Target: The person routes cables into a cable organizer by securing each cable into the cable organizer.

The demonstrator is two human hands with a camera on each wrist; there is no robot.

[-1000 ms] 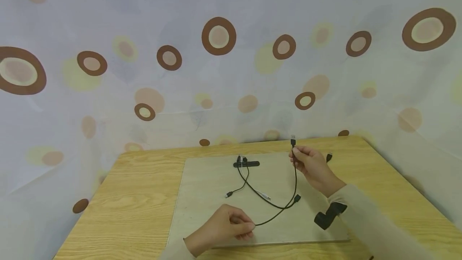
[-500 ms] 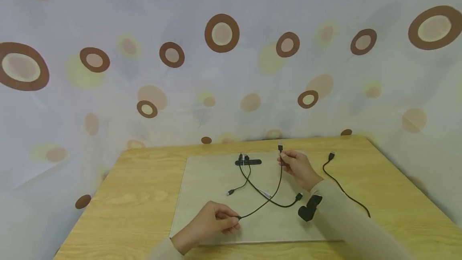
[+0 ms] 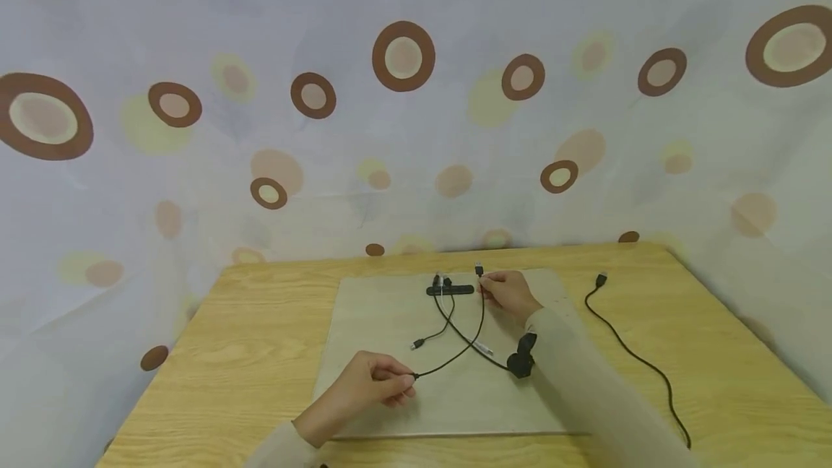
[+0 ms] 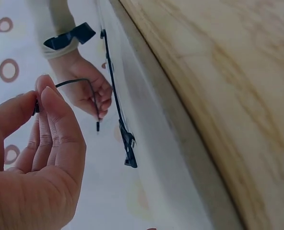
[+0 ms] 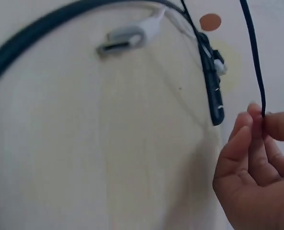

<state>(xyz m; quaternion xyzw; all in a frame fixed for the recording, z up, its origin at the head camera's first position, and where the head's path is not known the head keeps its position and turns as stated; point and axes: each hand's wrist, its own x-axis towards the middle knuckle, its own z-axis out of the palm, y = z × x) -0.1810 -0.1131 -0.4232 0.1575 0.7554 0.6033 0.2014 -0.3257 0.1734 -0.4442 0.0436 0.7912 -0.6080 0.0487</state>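
A thin black USB cable (image 3: 482,316) sags between the two hands. The left hand (image 3: 373,380) pinches one end between thumb and fingers over the front of the pale board, mostly hiding that plug. The right hand (image 3: 511,295) pinches the other end just below its USB plug (image 3: 479,269), which points up. That plug is just right of a black cable holder strip (image 3: 463,289) at the board's back. Several cables are seated in the strip's left part, one of them white. In the right wrist view the held cable (image 5: 255,52) runs up from the thumb and fingertips, beside the strip (image 5: 212,91).
The pale board (image 3: 383,410) lies on a wooden table (image 3: 260,338). On it lie a small black plug (image 3: 417,344), a white plug (image 3: 483,347) and a thicker black cable (image 3: 458,334). Another black cable (image 3: 624,341) stretches along the table's right. A patterned curtain (image 3: 403,128) hangs behind.
Both hands have moved left with the cable, and the right hand has come close to the holder strip. The black cable on the right has come into fuller view from behind the right arm.
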